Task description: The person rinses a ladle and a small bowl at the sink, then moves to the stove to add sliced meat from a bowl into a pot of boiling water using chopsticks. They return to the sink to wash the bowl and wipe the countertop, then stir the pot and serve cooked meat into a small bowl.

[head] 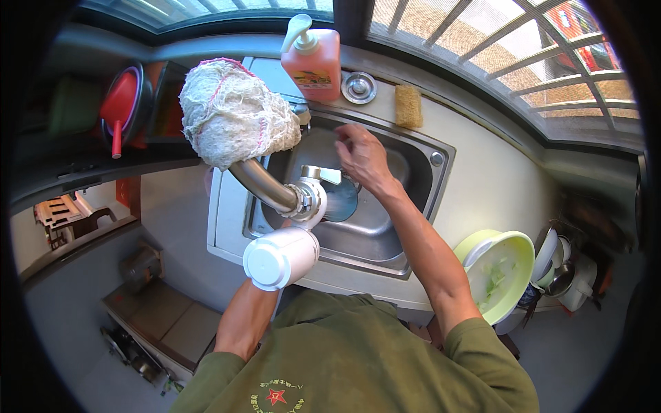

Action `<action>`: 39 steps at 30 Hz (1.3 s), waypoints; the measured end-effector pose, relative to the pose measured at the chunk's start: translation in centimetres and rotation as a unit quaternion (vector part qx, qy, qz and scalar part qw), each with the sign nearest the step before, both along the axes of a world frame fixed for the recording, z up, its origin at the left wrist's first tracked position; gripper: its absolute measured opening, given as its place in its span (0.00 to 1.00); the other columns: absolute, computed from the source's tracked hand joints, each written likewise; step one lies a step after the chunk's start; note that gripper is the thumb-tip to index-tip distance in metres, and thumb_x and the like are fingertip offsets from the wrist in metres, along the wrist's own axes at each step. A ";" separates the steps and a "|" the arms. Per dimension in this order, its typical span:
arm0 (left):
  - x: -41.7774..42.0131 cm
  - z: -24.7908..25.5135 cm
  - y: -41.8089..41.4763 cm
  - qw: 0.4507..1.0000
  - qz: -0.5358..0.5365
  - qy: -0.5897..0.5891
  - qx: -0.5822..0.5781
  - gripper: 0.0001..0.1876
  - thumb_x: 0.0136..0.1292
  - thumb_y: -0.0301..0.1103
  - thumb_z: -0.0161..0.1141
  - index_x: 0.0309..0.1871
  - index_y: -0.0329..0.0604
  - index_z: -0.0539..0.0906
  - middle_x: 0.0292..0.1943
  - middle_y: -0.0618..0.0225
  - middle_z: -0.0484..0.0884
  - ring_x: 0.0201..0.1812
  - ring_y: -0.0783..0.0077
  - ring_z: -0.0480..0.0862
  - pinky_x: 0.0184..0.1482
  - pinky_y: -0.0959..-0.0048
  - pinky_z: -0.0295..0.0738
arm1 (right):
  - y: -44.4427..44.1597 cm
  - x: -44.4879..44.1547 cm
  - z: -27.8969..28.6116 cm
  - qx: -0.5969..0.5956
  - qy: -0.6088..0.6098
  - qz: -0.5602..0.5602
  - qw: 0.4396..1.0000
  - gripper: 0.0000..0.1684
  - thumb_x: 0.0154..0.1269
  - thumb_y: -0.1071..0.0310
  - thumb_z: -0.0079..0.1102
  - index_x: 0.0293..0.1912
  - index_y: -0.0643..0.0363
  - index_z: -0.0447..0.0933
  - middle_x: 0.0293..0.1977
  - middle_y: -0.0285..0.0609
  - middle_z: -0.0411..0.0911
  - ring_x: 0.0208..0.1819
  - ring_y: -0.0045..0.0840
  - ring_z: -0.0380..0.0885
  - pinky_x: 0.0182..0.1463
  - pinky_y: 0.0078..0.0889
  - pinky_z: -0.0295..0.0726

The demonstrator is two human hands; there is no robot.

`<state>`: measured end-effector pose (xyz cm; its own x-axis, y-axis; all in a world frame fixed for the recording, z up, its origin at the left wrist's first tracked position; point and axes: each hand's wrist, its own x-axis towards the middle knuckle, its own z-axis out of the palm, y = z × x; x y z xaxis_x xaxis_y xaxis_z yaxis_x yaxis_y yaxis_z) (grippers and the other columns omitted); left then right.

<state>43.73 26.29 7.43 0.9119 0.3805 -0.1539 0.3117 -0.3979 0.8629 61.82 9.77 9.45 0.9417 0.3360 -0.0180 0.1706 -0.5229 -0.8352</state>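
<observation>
My right hand (360, 155) hangs over the stainless steel sink (379, 248), fingers loosely curled with a gap by the thumb and nothing visible in them. Below it, partly behind the faucet, is a blurred, round, bluish-green dish-like thing (342, 202); its exact kind is unclear. My left hand is almost wholly hidden behind the white faucet-mounted water filter (281, 258); only the forearm shows clearly, so its grip cannot be judged. A metal faucet pipe (266, 186) with a white lever (330, 176) crosses above the sink.
A fibrous whitish cloth bundle (232, 113) covers the faucet's upper part. Behind the sink stand a pink pump bottle (317, 69), a metal drain strainer (359, 88) and a tan scrubbing sponge (408, 106). At right, a light-green basin (508, 242) holds water and green leaves, beside stacked dishes (557, 268).
</observation>
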 end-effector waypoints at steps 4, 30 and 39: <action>-0.4 0.0 0.5 1.000 -0.018 0.009 0.009 0.33 0.67 0.40 0.71 0.71 0.39 0.72 0.61 0.59 0.78 0.61 0.65 0.78 0.64 0.64 0.75 | 3.6 3.0 -0.7 -0.071 -0.041 0.120 0.989 0.11 0.65 0.65 0.60 0.41 0.65 0.80 0.39 0.61 0.83 0.45 0.56 0.83 0.50 0.56 0.81; -9.6 7.5 -5.0 0.861 0.040 0.141 -0.487 0.41 0.58 0.40 0.82 0.72 0.44 0.73 0.51 0.69 0.83 0.48 0.73 0.85 0.52 0.69 0.85 | -8.1 -19.8 1.0 0.180 0.462 0.026 0.868 0.32 0.69 0.60 0.65 0.69 0.59 0.74 0.43 0.41 0.84 0.36 0.22 0.83 0.26 0.24 0.82; -20.7 7.4 1.1 0.902 0.032 0.153 -0.402 0.29 0.71 0.36 0.70 0.73 0.44 0.75 0.51 0.73 0.82 0.47 0.80 0.84 0.48 0.76 0.84 | -18.7 -8.0 23.0 0.389 0.102 -0.086 0.912 0.22 0.73 0.68 0.54 0.63 0.62 0.74 0.50 0.54 0.83 0.32 0.26 0.83 0.34 0.23 0.86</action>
<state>23.05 27.38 14.80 0.7600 0.0836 -0.6445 0.5849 0.3442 0.7344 53.85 -8.93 32.43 0.9853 0.1700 -0.0184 -0.0589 0.2361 -0.9700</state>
